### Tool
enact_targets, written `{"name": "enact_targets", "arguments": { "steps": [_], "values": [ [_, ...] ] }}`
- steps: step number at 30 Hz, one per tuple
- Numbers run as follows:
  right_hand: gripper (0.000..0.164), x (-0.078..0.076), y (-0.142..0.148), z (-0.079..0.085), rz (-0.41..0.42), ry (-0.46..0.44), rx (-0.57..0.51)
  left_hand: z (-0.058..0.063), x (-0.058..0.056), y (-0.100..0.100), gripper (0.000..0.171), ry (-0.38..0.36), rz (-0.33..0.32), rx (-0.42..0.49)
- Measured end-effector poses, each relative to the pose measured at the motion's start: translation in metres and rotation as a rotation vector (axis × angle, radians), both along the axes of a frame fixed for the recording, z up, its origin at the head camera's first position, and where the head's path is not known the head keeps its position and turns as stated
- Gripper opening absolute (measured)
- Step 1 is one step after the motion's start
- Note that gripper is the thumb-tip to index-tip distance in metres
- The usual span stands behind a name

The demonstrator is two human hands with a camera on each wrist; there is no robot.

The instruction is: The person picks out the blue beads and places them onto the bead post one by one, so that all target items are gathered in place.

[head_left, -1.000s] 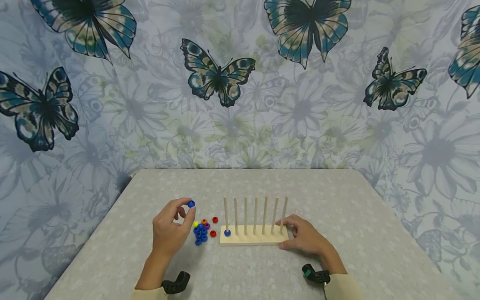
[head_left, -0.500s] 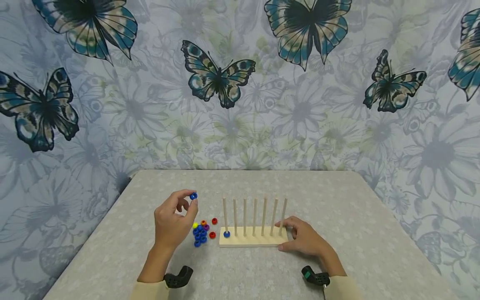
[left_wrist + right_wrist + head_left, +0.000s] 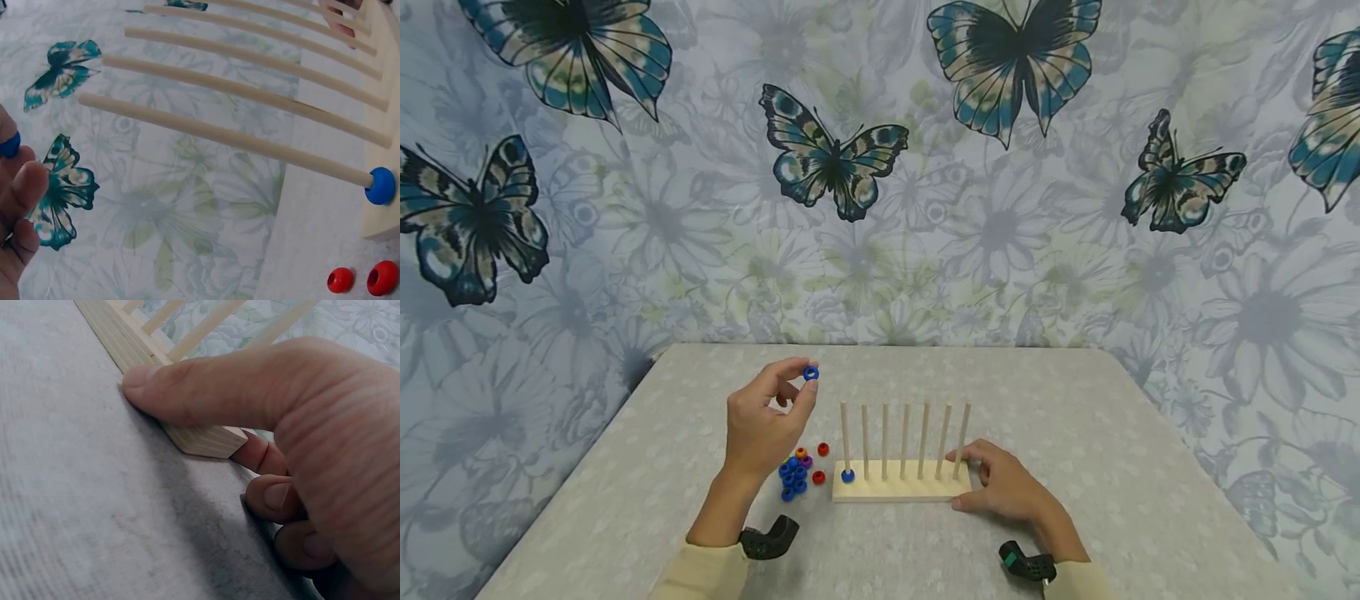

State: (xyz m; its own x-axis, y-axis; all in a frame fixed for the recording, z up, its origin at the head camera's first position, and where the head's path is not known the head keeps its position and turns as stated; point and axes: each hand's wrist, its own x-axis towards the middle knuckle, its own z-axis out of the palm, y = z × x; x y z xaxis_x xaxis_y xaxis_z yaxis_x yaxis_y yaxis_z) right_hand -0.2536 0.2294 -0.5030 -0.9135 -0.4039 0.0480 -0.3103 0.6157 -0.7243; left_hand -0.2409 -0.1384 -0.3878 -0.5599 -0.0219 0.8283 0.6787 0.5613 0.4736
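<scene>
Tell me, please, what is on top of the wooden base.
Seven pegs stand on the wooden base, with a blue bead around the foot of the leftmost peg. The right hand grips the opposite end; what it covers there cannot be seen.

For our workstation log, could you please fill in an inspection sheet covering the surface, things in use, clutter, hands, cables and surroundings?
Surface: pale, faintly patterned table.
Things in use: wooden stand with seven upright pegs; one threaded bead, blue, at the foot of the leftmost peg; loose beads on the table left of the stand.
Clutter: nothing seen.
Hands: left hand pinches a raised bead, blue; right hand grips the stand's right end.
Cables: nothing seen.
Surroundings: butterfly-printed backdrop.
</scene>
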Motion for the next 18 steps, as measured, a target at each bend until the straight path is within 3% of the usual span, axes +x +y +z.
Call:
{"name": "enact_targets", "arguments": {
  "steps": [7, 18],
  "values": [
    [0.06, 0.001, 0.0, 0.002, 0.002, 0.0, 0.011, 0.006, 0.003, 0.004, 0.027, -0.056, -0.041, -0.052],
    [0.059, 0.002, 0.001, 0.003, -0.007, -0.016, 0.0, 0.013, 0.006, 0.004, 0.027, -0.025, -0.038, -0.089]
  ]
}}
